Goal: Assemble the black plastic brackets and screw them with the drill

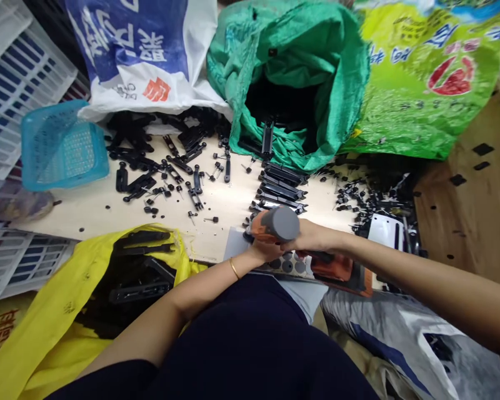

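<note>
My right hand (312, 236) is closed around the grip of an orange cordless drill (261, 226) with a round grey back end. The tool's dark front end points left and down at the table's front edge. My left hand (265, 251), with a gold bracelet at its wrist, is right below and beside the drill; its fingers are mostly hidden. Grey round discs on a board (294, 264) show under my hands. Just beyond the drill, a row of long black plastic parts (279, 191) lies side by side, leading up to an open green sack (291, 141).
Black parts (137, 172) and small pins lie scattered left, with more pins (354, 194) at right. A blue basket (62, 147) stands left. A yellow sack (45, 311) of black parts is at lower left. White-blue (158, 61) and lime (425, 83) bags line the back.
</note>
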Demonstrator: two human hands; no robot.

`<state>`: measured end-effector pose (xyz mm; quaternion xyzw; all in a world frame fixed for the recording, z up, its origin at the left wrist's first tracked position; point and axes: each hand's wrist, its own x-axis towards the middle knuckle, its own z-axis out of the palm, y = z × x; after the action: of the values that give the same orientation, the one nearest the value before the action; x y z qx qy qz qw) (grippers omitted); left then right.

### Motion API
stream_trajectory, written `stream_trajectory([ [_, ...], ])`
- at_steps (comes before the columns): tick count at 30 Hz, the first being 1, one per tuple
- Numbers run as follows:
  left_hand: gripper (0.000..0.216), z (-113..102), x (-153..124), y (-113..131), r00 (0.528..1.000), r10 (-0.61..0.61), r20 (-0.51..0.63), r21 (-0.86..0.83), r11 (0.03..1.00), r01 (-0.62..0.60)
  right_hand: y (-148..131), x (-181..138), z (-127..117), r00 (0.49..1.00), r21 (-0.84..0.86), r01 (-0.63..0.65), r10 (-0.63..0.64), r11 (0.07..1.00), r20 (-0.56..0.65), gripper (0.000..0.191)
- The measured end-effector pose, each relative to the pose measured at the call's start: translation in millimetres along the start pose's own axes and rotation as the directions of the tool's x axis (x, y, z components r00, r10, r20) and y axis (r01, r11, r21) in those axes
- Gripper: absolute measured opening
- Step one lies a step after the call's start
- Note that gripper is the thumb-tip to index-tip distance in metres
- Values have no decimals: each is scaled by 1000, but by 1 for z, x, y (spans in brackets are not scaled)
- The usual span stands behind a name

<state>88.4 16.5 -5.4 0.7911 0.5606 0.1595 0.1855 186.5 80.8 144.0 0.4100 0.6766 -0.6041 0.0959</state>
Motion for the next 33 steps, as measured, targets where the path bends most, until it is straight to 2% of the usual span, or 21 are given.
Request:
stream_trajectory([
  [3,58,-17,21,-3,996,77,40,40,996,-79,13,-24,-37,975,171,-131,158,976,-157,31],
  [7,59,-38,83,-26,999,-14,-42,150,988,21,28,-37,-94,871,367,-192,330,910,-364,28],
  [9,58,-41,114,-41,998,-46,-46,181,982,53,32,-31,-117,847,391,-218,372,894,-379,24],
  [11,56,-38,135,-53,999,-38,-21,200,979,41,37,-20,-134,849,383,-255,395,888,-350,19],
  [14,53,-33,145,-62,1000,-8,-4,209,978,8,41,-3,-149,868,342,-326,423,881,-262,15],
  [18,53,-34,142,-62,1000,9,25,192,981,-14,37,14,-159,854,232,-431,478,872,-205,20],
  [22,54,-37,142,-61,999,-6,53,207,978,-5,26,19,-157,863,144,-420,444,896,-241,29],
  [27,54,-39,141,-58,997,-54,63,218,975,39,27,0,-141,856,175,-403,438,898,-276,30],
  [30,55,-41,139,-56,997,-43,63,210,977,29,31,-18,-130,863,214,-409,452,887,-224,30],
  [33,56,-42,138,-56,997,-39,63,206,978,25,33,-23,-122,866,217,-426,465,878,-185,27],
])
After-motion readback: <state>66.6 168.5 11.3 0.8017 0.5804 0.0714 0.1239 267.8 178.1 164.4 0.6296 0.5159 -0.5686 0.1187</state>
